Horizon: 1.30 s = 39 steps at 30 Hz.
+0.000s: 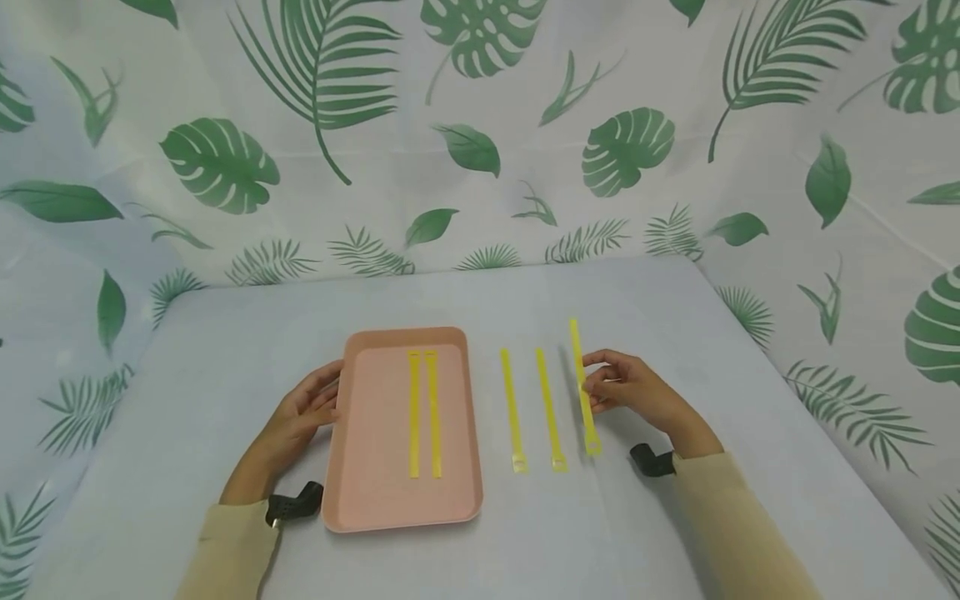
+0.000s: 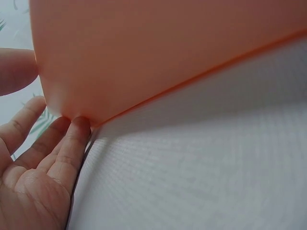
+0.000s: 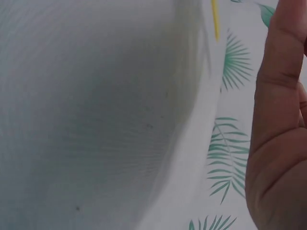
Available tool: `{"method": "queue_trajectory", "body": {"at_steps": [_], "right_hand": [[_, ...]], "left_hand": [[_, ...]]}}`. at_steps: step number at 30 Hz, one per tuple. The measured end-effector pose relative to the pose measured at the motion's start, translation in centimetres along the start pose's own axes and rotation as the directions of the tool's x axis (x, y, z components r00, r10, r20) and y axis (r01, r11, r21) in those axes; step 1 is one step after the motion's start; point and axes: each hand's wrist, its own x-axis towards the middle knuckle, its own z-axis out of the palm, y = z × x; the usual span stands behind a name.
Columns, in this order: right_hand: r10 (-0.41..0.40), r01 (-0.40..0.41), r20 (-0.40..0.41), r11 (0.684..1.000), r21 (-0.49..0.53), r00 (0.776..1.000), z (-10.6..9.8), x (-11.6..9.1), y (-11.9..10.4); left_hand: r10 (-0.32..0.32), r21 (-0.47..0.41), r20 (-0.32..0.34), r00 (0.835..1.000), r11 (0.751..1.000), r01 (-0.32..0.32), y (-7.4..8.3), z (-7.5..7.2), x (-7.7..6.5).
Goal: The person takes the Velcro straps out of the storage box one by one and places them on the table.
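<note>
With thumb and fingers, my right hand [image 1: 636, 390] pinches a yellow cable tie [image 1: 580, 375], a flat strap with a slotted head at its near end, and its shadow falls on the table beside it. Two more yellow cable ties, a left one [image 1: 511, 408] and a right one [image 1: 549, 408], lie between it and the pink tray [image 1: 471, 467]. Inside the tray, a left cable tie [image 1: 414, 425] and a right cable tie [image 1: 434, 425] lie side by side, slotted heads at the far end. My left hand [image 1: 296, 421] touches the tray's left side, fingertips [image 2: 80, 123] against its outer wall.
The white-covered table [image 1: 570, 542] meets a leaf-print backdrop [image 1: 525, 150] at the back and sides. A black wrist camera [image 1: 296, 504] on the left wrist sits close to the tray's near left corner. Another wrist camera [image 1: 651, 460] is on the right wrist.
</note>
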Motion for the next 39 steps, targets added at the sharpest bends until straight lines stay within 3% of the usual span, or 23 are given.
{"method": "queue_trajectory", "body": {"at_steps": [8,20,30,39], "right_hand": [[0.136,-0.139,0.084,0.99,0.026,0.987,0.1,0.5,0.3],[0.229,-0.227,0.063,0.973,-0.032,0.971,0.5,1.4,0.3],[0.251,-0.249,0.023,0.966,-0.072,0.968,0.7,1.5,0.2],[0.204,-0.203,-0.003,0.974,-0.098,0.979,0.6,1.0,0.2]], "left_hand": [[0.029,-0.018,0.02,0.999,0.999,-0.029,-0.2,-0.2,-0.2],[0.05,-0.028,0.031,0.998,0.998,-0.049,-0.3,-0.3,-0.4],[0.049,-0.033,0.032,0.998,0.998,-0.048,-0.3,-0.2,-0.3],[0.049,-0.038,0.042,0.998,0.998,-0.048,-0.4,-0.3,0.0]]}}
